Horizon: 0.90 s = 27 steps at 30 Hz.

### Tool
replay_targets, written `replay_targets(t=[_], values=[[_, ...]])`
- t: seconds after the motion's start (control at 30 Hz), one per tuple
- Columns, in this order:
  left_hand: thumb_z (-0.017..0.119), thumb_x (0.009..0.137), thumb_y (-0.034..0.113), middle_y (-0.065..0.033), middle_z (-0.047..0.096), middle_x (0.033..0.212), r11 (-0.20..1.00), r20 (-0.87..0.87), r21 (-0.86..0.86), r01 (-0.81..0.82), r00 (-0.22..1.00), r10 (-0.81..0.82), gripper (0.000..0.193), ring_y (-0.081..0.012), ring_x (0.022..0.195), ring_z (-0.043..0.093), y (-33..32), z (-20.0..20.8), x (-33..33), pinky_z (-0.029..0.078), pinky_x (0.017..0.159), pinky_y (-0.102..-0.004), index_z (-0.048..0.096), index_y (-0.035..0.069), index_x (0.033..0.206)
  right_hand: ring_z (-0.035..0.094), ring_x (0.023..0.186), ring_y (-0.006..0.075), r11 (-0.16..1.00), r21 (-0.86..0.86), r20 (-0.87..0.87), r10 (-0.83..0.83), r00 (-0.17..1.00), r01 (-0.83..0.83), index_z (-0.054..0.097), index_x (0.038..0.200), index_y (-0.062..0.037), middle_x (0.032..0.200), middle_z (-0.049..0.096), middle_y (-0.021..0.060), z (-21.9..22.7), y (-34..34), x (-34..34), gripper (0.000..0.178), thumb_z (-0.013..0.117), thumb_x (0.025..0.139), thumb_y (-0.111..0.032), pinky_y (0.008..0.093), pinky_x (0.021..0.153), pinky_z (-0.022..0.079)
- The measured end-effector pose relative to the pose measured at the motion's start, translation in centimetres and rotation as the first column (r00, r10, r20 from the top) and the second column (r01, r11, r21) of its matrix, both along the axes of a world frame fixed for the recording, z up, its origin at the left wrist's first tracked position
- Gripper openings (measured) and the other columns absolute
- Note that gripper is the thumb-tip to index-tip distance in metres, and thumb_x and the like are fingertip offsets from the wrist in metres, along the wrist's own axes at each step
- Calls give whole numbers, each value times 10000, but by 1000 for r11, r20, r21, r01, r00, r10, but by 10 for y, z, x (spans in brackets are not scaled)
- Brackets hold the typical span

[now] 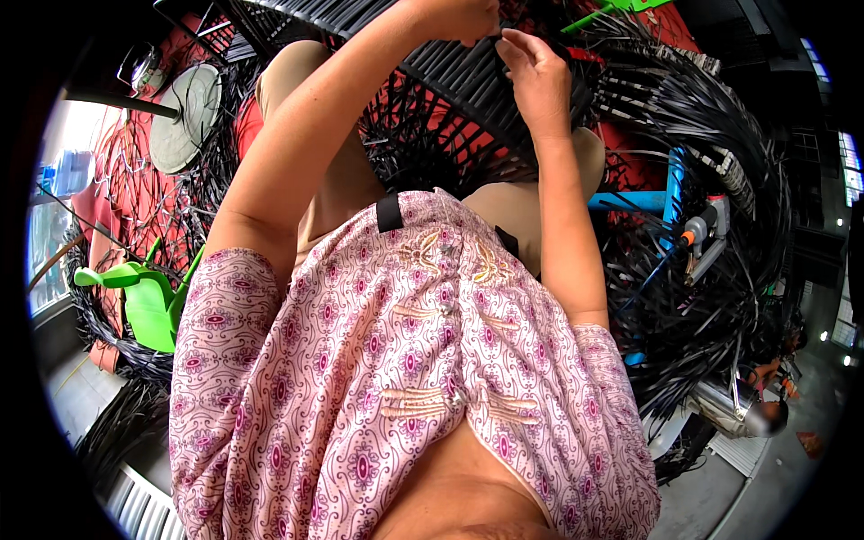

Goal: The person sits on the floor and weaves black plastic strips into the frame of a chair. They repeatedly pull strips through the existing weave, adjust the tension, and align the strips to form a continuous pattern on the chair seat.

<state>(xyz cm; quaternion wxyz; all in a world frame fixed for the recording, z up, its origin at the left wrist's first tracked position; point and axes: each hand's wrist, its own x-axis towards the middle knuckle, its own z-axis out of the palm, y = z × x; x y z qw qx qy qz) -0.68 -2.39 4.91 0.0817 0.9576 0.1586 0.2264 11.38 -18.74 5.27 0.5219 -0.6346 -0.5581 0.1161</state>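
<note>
A black woven panel of plastic strips, ribbed and curved, lies across the top in front of my knees. Above its right part my left hand is closed, partly cut off by the upper edge; what its fingers pinch is too small to make out. My right hand is raised close beside it, fingers bent toward the left fingertips, with a gap between thumb and fingers. Nothing shows clearly in that hand. Loose black strips hang and tangle below the panel, between my legs.
A thick bundle of black strips curves down the right side. There lie a blue pipe frame, a grey hand tool with an orange tip and a metal cylinder. Leftward are a green plastic seat and a round base with a pole.
</note>
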Motion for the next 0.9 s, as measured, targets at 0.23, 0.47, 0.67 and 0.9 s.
replay_targets(t=[0.23, 0.47, 0.67, 0.9], values=[[618, 809, 221, -88, 660, 632, 795, 27, -591, -138, 981, 190, 199, -212, 579, 656, -24, 13, -9, 519, 576, -369, 691, 40, 774, 610, 624, 77, 992, -92, -627, 14, 779, -91, 684, 961, 11, 770, 681, 27, -14, 8, 2, 190, 666, 881, -160, 199, 514, 408], [682, 753, 245, -170, 696, 871, 918, -310, -166, -360, 903, 298, 215, -343, 873, 677, -55, -6, 5, 552, 721, -419, 710, 44, 827, 594, 616, 92, 982, -191, -676, -128, 726, -5, 670, 921, -33, 757, 659, 10, -32, 9, -2, 128, 673, 883, -155, 208, 493, 389], [601, 742, 148, -175, 692, 812, 914, -253, -165, -372, 911, 325, 177, -347, 800, 683, -57, -12, 12, 548, 685, -432, 707, 19, 801, 598, 615, 96, 980, -193, -654, -157, 740, 38, 678, 935, -19, 758, 657, 17, -37, 11, 0, 124, 660, 878, -128, 215, 489, 409], [602, 780, 226, -98, 671, 631, 720, -285, -601, -348, 934, 213, 246, -193, 509, 615, -32, -26, 5, 492, 486, -328, 698, 3, 745, 625, 594, 115, 938, -343, -492, -222, 842, 47, 691, 987, 48, 754, 671, 64, -29, 15, -3, 240, 627, 829, -121, 243, 483, 481]])
